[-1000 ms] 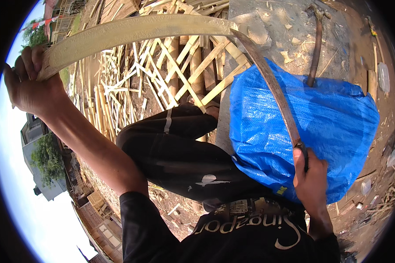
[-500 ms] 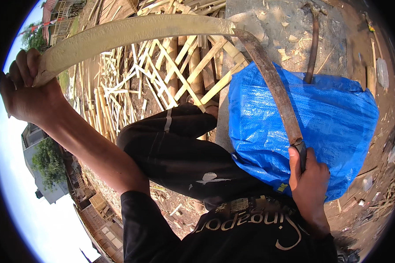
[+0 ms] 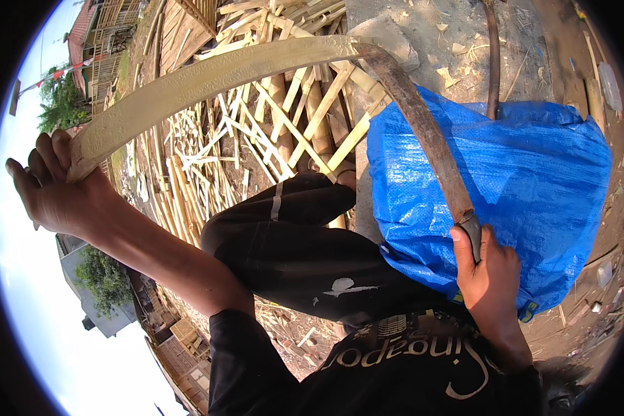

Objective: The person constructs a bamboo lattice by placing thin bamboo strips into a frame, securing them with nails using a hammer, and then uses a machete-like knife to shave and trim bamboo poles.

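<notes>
My left hand is raised at the far left, its fingers bent around the end of a long, wide, pale bamboo strip. The strip arches across the upper part of the view. In my right hand is the dark handle of a long knife with a curved, rusty brown blade. The blade slants up and left, and its far end meets the strip's right end; whether it cuts in or only overlaps, I cannot tell. A blue plastic sheet lies beneath the knife, beside my bent leg in dark trousers.
Split bamboo strips lie crossed and heaped beyond my leg. A grey slab with pale shavings is at the top, where a brown curved rod reaches down to the sheet. A plastic bottle lies on dirt at the right.
The whole view has shifted a little. My left hand and its end of the strip sit slightly lower and farther right in the picture. Both hands keep their hold.
</notes>
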